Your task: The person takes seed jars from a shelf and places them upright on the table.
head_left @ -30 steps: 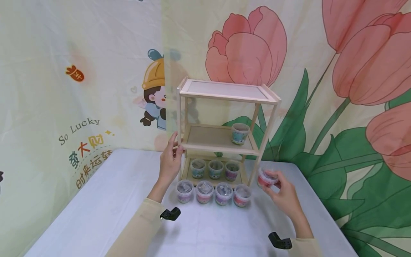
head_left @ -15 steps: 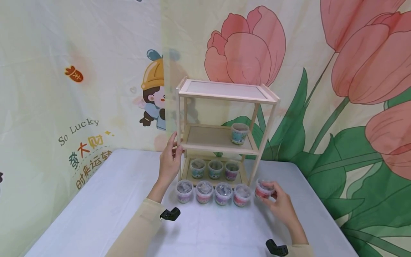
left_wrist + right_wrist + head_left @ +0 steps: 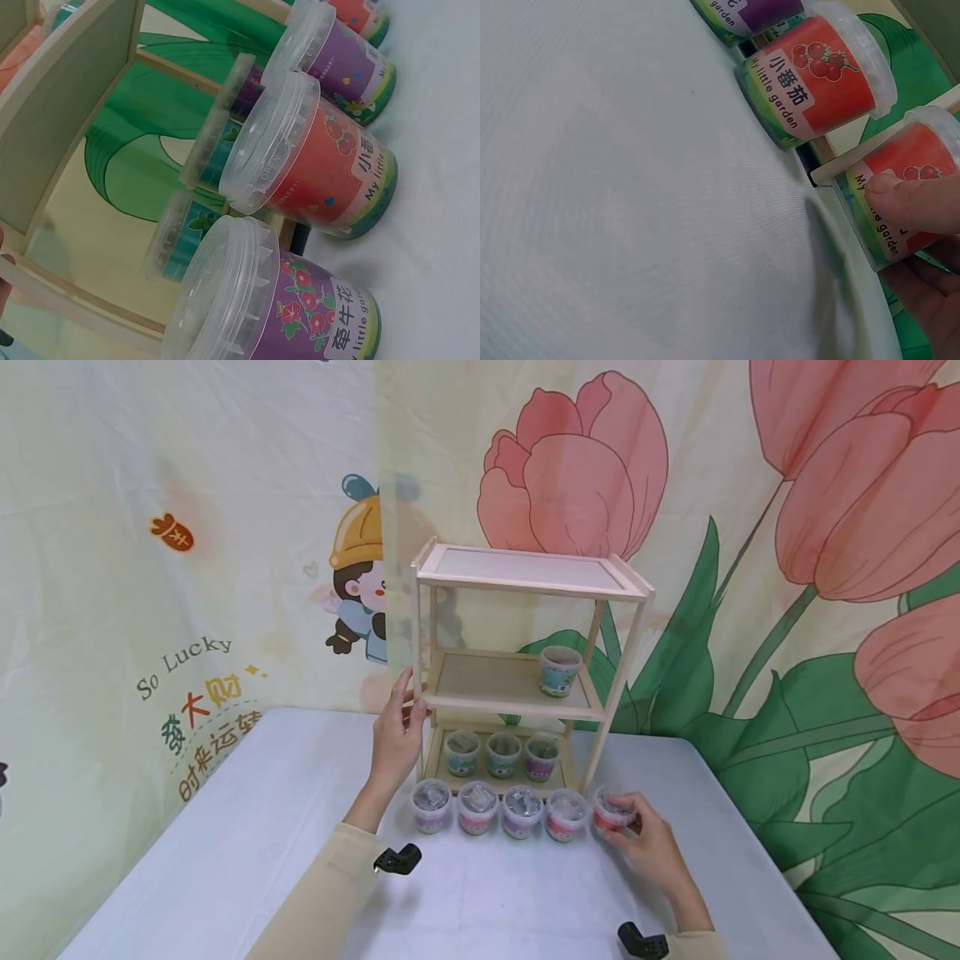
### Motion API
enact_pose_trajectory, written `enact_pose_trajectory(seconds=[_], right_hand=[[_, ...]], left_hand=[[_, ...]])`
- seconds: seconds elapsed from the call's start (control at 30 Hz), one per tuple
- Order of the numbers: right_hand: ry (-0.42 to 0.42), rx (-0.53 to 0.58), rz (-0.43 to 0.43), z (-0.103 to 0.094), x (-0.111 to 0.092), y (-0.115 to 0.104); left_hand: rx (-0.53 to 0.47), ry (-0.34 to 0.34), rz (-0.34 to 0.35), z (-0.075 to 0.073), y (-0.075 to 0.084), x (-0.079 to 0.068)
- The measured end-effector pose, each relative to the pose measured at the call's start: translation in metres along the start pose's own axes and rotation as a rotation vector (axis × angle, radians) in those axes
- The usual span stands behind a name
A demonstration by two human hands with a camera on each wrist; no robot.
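The right hand (image 3: 647, 837) pinches a red cup (image 3: 606, 818) by its sides, thumb in front. This cup is at the right end of the front row, near the rack's front leg (image 3: 609, 714); whether its base touches the table (image 3: 480, 902), I cannot tell. It seems light, with a stiff but smooth wall that may slip; the safer hold is probably on the body, below the clear lid (image 3: 930, 118). The left hand (image 3: 397, 735) grips the left post (image 3: 418, 635) of the wooden rack (image 3: 525, 587). Four other cups (image 3: 566, 822) stand in the row.
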State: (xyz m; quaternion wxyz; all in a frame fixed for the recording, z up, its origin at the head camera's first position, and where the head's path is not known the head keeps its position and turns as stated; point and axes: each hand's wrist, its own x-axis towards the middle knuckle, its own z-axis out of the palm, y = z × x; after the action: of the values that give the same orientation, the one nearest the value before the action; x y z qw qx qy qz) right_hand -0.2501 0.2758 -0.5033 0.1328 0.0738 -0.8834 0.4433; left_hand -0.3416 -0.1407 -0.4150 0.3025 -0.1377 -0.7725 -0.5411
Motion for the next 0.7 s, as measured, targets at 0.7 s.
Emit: enact_pose_trajectory(seconds=[0.7], right_hand=[[-0.055,0.007,0.092,0.0054,-0.001,0.0047]], left_hand=[[0.001,0.0,-0.001,-0.0014,0.0016,-0.0004]])
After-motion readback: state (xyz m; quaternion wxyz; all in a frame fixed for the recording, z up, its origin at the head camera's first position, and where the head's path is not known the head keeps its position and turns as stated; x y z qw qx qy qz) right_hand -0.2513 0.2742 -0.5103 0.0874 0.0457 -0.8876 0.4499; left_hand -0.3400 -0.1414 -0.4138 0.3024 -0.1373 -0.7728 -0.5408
